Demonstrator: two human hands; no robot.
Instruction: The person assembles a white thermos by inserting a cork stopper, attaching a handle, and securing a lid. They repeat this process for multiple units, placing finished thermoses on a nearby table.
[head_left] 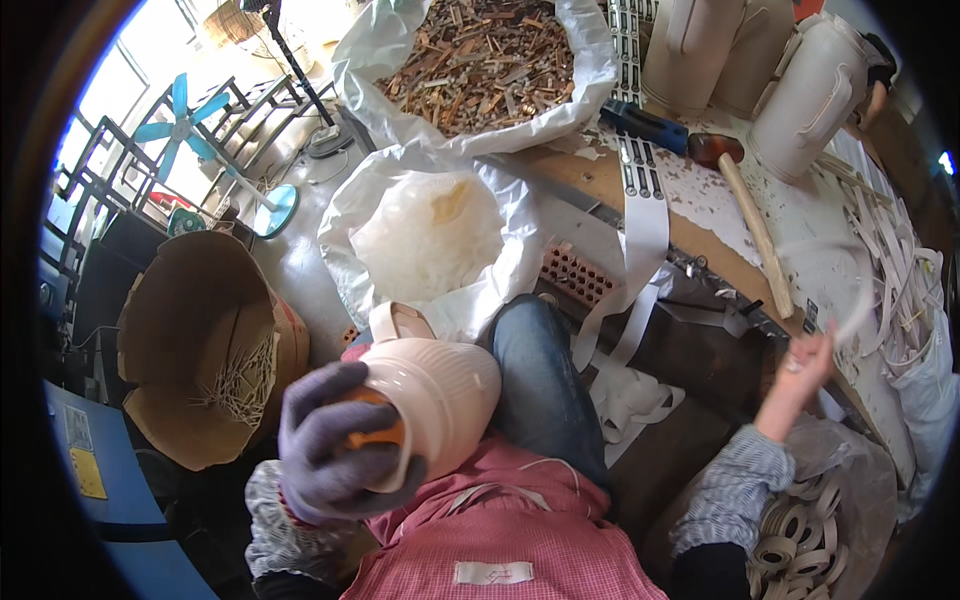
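Note:
My left hand (pixel 345 440), in a purple-grey knit glove, is wrapped round the open end of a pale pink plastic jug shell (pixel 450 395). The shell lies on its side over my lap, its handle (pixel 400 322) pointing away from me. Something orange (pixel 380 425) shows inside its mouth, partly hidden by the gloved fingers. Out at the right, beside the bench edge, my bare right hand (pixel 805 365) is closed in a pinch on a curved white strip (pixel 858 312), which is smeared by motion.
On the bench lie a wooden-handled hammer (pixel 755 215), a blue-handled tool (pixel 645 125) and a bundle of white strips (pixel 900 275); several white jugs (pixel 815 95) stand behind. White sacks (pixel 345 205) stand ahead, a cardboard box (pixel 190 290) left, a bag of white rings (pixel 790 530) lower right.

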